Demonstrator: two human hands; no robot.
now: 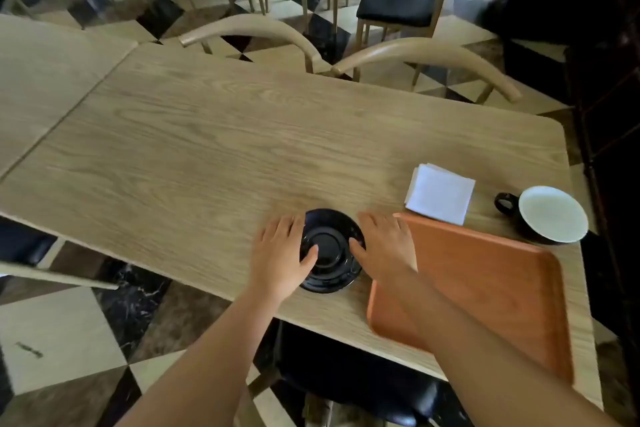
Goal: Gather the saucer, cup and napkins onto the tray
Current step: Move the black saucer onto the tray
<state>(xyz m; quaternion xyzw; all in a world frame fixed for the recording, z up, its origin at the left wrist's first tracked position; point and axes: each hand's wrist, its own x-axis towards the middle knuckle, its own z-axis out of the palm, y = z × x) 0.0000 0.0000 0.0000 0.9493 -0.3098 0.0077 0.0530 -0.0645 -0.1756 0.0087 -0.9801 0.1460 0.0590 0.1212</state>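
The saucer sits on the table just left of the bare tray, left hand and right hand clasping its opposite rims; lifting it across comes next (cup and napkins wait beyond).

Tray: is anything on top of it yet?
The tray carries no saucer, cup or napkins. Only the right hand's forearm crosses above its near-left part, hiding that strip. One napkins corner reaches its far edge; overlap is unclear.
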